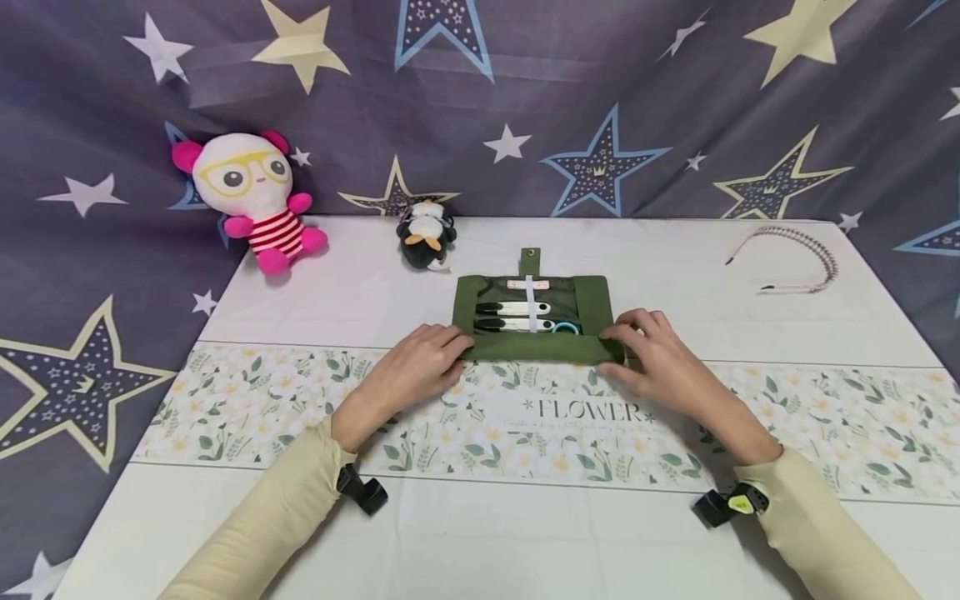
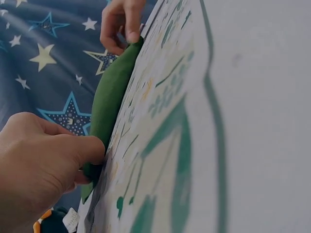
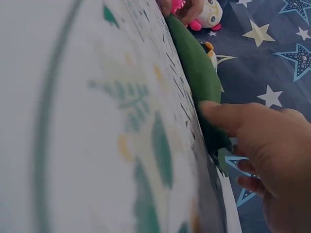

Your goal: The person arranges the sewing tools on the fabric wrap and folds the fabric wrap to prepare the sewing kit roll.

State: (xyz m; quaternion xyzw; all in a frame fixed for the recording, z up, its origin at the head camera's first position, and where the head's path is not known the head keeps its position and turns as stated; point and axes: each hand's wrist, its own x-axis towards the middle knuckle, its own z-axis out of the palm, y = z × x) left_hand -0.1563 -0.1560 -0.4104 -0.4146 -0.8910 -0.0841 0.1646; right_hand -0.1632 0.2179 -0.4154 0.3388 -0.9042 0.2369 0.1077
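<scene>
A green fabric roll-up tool case (image 1: 592,304) lies open on the table, its near edge folded over into a thick roll. Inside, a white elastic strap (image 1: 531,302) crosses two white tools with black ends (image 1: 513,308), a small pale pink item (image 1: 527,285) and a teal finger ring (image 1: 567,327). My left hand (image 1: 420,362) pinches the left end of the folded edge between thumb and fingers. At the opposite end my right hand (image 1: 660,362) grips the roll, thumb on the near side. Both wrist views show the green roll (image 2: 109,99) bulging between the hands.
A plush toy with pink ears and yellow glasses (image 1: 247,196) sits at the back left. Right of it lies a small penguin plush (image 1: 426,235). A braided headband (image 1: 813,250) is at the back right. Beneath the hands runs a flower-printed strip (image 1: 300,392); a starry curtain (image 1: 480,108) hangs behind.
</scene>
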